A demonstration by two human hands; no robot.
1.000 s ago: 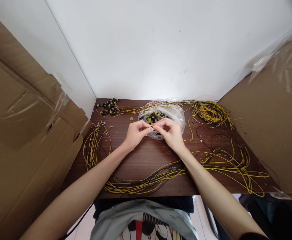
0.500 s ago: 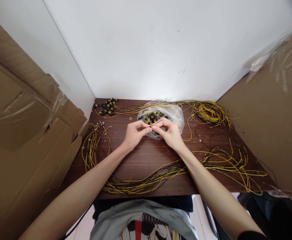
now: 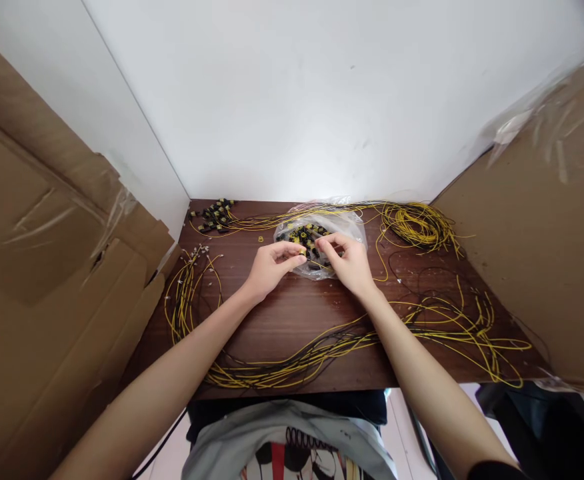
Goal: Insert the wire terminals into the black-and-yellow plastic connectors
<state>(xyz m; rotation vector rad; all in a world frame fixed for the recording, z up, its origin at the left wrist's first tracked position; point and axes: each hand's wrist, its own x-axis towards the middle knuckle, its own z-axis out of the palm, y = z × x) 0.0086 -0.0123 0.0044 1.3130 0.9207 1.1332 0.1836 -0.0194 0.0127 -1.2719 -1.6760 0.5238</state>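
Observation:
My left hand (image 3: 271, 268) is pinched shut on a small yellow and black connector (image 3: 302, 251), held just in front of a clear plastic bag (image 3: 317, 235) full of such connectors. My right hand (image 3: 349, 264) rests at the bag's mouth with its fingers curled among the connectors; what they hold is hidden. Both hands hover over the dark wooden table (image 3: 297, 313). A thin yellow wire runs from the hands toward the right.
Bundles of yellow and black wires lie at the table's left (image 3: 185, 300), front (image 3: 292, 360), right (image 3: 462, 320) and back right (image 3: 419, 223). A pile of finished connectors (image 3: 215, 213) sits back left. Cardboard sheets (image 3: 47, 267) flank both sides. A white wall stands behind.
My hands were touching fingertip to fingertip; now the right hand has moved apart and back into the bag, while the left keeps the connector.

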